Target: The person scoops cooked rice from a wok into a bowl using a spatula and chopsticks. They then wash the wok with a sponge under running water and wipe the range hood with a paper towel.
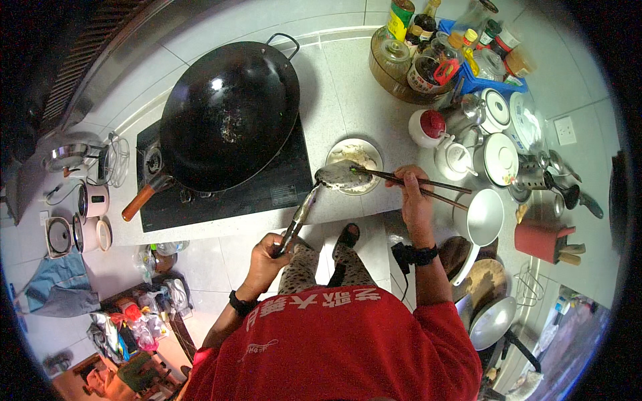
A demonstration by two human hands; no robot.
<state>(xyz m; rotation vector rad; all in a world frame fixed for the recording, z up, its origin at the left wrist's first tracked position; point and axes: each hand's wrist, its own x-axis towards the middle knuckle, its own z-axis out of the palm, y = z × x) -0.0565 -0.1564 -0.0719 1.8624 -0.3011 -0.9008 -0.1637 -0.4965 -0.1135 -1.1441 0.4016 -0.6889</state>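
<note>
My left hand grips the dark handle of a metal wok spatula. The spatula's blade lies over a round bowl of pale food on the counter and hides part of it. In my right hand is a pair of dark chopsticks, their tips at the blade, where a small green bit sticks. Whether the tips press on the blade or only hover over it I cannot tell. Left of the bowl, a large black wok rests on the black cooktop, with only dark residue visible at its bottom.
The wok's wooden handle points towards the front left. Sauce bottles and jars crowd a round wooden tray and a blue basket at the back right. Lidded pots, a white saucepan and a red knife block stand along the right.
</note>
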